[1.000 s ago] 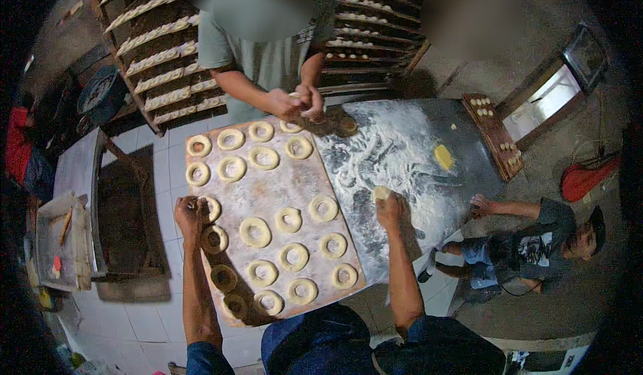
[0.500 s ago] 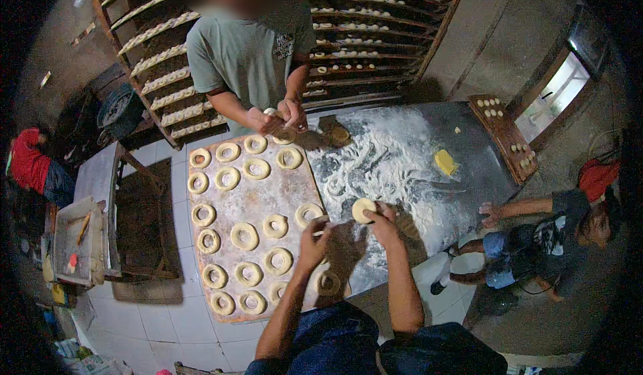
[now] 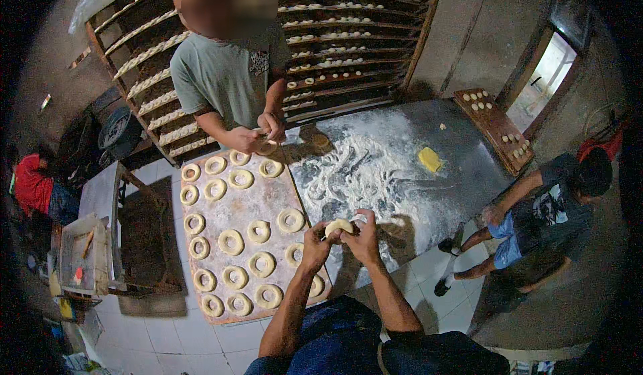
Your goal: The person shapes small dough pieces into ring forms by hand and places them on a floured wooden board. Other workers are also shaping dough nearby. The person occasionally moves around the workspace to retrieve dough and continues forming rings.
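A pale, curved piece of dough (image 3: pixel 339 227) is held between both my hands above the near edge of the floured table. My left hand (image 3: pixel 317 246) grips its left side, fingers curled. On the other side my right hand (image 3: pixel 363 239) pinches the dough from below, with a finger raised. Whether the dough has a hole through it is hidden by the fingers and the angle. Just left of my hands lies a wooden board (image 3: pixel 228 221) bearing rows of dough rings. One dough ring (image 3: pixel 291 220) sits closest to my left hand; another is partly covered by my forearm.
White flour (image 3: pixel 355 167) is spread over the dark tabletop (image 3: pixel 462 154), with a yellow block (image 3: pixel 429 160) on it. Across the table a co-worker (image 3: pixel 228 80) handles dough. A small board (image 3: pixel 492 127) holds dough pieces at the far right. A person (image 3: pixel 549 207) stands at right; racks (image 3: pixel 335 40) rise behind.
My left hand has joined my right on the dough, which has moved slightly left and tilted from its flat face. The person at right has lowered an arm. The whole view has shifted a little.
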A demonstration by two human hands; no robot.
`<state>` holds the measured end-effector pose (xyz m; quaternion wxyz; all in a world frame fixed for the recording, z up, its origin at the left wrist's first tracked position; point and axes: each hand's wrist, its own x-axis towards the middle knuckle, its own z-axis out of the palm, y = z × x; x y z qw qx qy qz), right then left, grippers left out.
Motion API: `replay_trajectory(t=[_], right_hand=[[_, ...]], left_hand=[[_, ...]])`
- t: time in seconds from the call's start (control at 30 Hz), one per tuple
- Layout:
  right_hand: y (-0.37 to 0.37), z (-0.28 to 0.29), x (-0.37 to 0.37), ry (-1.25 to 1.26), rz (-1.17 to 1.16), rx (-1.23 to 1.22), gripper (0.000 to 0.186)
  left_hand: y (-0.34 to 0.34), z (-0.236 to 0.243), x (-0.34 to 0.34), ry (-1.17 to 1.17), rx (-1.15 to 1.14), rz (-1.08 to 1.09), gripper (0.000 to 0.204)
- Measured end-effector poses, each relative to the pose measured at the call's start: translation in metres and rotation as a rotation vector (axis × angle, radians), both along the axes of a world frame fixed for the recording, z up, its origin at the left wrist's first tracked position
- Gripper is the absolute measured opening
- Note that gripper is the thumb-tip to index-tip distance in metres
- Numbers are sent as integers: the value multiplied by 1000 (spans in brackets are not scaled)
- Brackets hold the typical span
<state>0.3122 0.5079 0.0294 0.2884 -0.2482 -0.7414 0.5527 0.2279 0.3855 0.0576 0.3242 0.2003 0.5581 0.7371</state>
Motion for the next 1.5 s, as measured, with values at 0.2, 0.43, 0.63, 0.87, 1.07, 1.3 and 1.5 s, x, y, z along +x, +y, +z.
replay_trajectory(t=[0.2,0.43,0.63,0.87,1.07,1.3,1.5], right_hand=[[-19,50,7,25,355,-414,55],[-26,21,-14,-38,219,-539,41],[-36,-48,-25,94,115,-466,58],[-85,49,-42,-412,223,-245,64],[-89,12,-40,-403,263,-387,71],[-101,-15,-42,-246,147,56,67],[-119,16,-40,-351,188,-68,66]], left_hand=[[-16,14,1,-204,72,6,17],[-38,7,-1,-162,285,-53,39],[-42,-4,-5,-46,-36,167,30],[-49,-27,3,-86,-110,497,35],[-62,-20,-5,870,-522,549,37],[-75,-51,-9,210,-194,408,46],[-85,-45,0,-295,185,476,46]])
